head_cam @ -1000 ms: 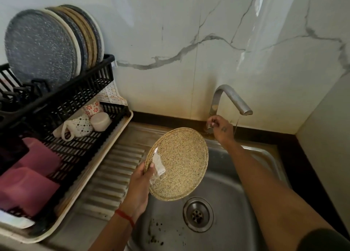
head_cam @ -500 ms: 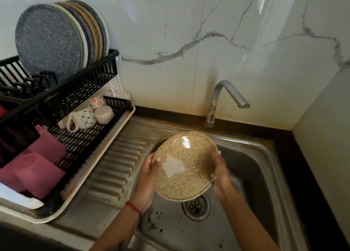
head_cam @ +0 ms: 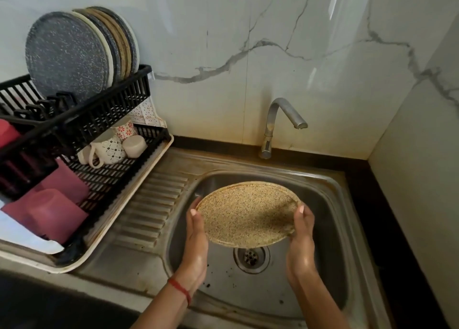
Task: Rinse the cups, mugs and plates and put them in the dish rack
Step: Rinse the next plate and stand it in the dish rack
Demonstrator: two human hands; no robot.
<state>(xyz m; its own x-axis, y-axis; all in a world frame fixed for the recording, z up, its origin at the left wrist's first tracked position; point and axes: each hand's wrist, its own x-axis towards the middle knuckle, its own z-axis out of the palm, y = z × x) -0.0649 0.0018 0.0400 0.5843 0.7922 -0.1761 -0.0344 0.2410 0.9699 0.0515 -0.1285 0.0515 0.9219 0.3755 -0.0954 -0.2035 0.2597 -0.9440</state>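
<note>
Left hand (head_cam: 196,231) and right hand (head_cam: 301,231) grip speckled plate (head_cam: 248,215) edges over sink (head_cam: 330,192); fingers under plate hidden; no legible writing.

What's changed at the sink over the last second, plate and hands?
The right hand left the tap and took the right edge of the speckled plate, which the left hand alone held before. The plate tipped from nearly upright to flatter and came lower over the sink. No water shows at the spout now. The dish rack and its load are unchanged.
</note>
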